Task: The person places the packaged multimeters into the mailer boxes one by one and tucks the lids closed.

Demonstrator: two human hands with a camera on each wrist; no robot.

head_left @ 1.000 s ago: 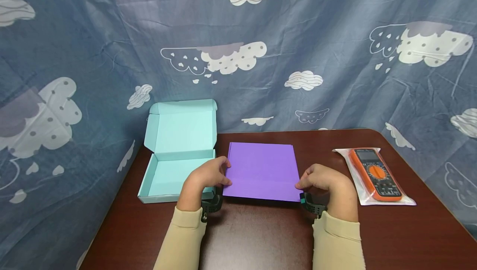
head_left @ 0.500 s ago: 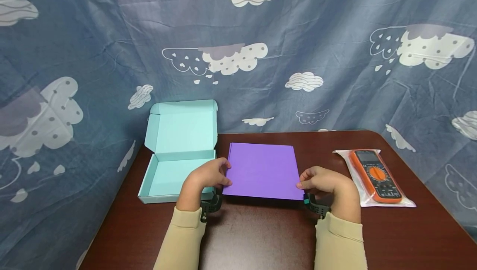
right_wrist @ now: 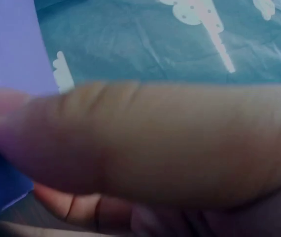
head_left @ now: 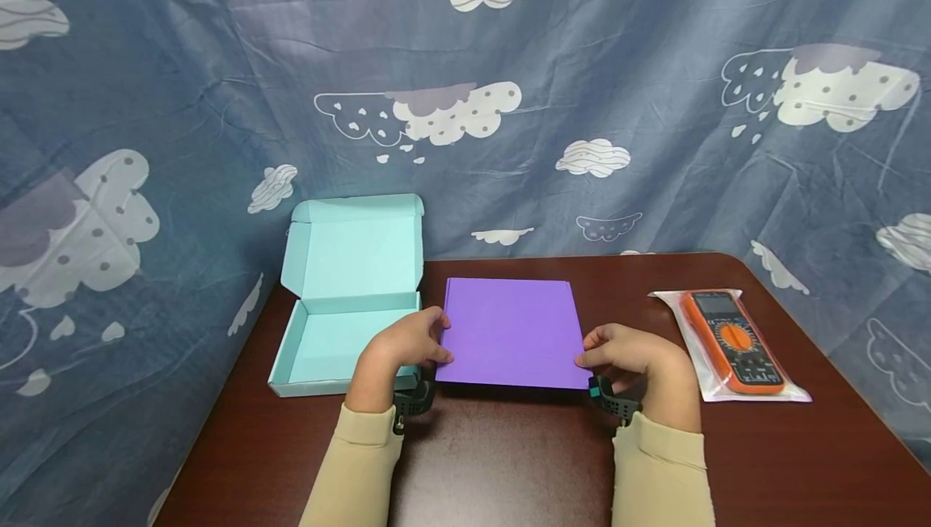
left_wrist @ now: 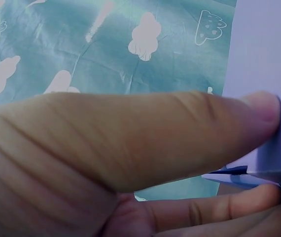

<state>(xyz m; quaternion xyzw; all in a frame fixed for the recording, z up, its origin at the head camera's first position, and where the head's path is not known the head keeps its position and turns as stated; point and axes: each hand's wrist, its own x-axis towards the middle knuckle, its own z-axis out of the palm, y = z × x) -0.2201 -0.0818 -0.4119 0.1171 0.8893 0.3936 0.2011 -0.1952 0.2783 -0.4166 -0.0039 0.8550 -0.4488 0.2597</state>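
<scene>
Nearest to you, your pale sleeves (head_left: 658,470) lead over the dark red-brown table (head_left: 502,462) to two hands, each bent in a narrow grip. Your left hand (head_left: 403,339) has its thumb on top of the purple box (head_left: 512,333) at the left side, fingers lower down; your right hand (head_left: 629,349) pinches the opposite side by the near corner in the same way. That box lies between them, in the middle of the table, its top panel lying flat, so the closing looks largely done. A gap shows under the panel's edge in the left wrist view, and I cannot tell whether the front is tucked in; seating it may be what is left. Beyond your left hand, the teal box (head_left: 320,349) stands with its lid raised and nothing inside. Off to the right, the orange multimeter (head_left: 735,341) lies on its clear bag (head_left: 696,347) or within it, outside both boxes as far as shown. Behind everything hangs the cloud-patterned curtain (head_left: 655,2).
</scene>
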